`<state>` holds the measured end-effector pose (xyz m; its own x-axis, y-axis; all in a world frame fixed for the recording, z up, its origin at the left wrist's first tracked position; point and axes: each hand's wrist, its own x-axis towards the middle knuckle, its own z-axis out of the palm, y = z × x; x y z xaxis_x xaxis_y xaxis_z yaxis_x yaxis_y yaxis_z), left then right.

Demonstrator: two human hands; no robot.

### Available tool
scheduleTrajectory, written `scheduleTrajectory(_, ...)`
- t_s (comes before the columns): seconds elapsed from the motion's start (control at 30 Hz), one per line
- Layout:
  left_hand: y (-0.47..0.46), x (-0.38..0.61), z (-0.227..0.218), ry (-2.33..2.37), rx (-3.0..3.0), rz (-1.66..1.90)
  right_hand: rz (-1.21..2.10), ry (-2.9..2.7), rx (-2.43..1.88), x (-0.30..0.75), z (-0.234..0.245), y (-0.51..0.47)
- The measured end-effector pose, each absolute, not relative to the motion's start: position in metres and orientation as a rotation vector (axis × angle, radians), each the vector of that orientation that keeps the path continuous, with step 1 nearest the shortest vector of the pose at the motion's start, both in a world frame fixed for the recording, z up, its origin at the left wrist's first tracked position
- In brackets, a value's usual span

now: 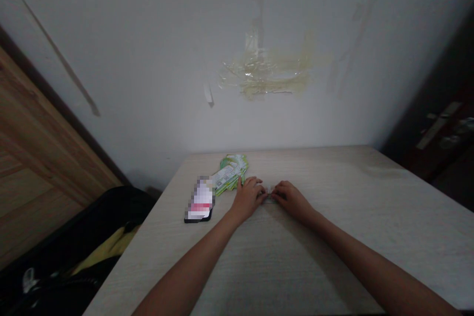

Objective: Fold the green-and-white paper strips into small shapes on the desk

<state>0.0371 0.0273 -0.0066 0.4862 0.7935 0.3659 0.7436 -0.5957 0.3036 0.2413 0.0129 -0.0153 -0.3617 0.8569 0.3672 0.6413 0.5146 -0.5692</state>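
My left hand [249, 199] rests low over the table, its fingertips curled in at a small pale, see-through piece [270, 190]. From the other side my right hand [292, 199] meets the same piece with thumb and fingers pinched together. Its kind is too small to make out, and the fingers cover much of it. Just behind and left of my left hand lies a loose pile of green and white printed packets [229, 173], close to that hand's thumb. A phone [201, 202] with a lit, blurred-out screen lies left of the pile.
The pale wooden table [370, 217] runs back to a white wall [155, 59] with clear tape [266, 74] stuck on it. Dark and yellow cloth [107, 249] lies beside the left table edge, near a wooden panel [33, 158]. A door handle [440, 123] shows at right.
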Motion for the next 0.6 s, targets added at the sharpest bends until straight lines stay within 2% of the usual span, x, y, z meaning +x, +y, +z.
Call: scheduleTrajectory(0.6,0.0312,0.0402,-0.0120,1.469,2.571,0.716,0.166,-2.059,-1.556,0.2353,-0.0072,0.0106)
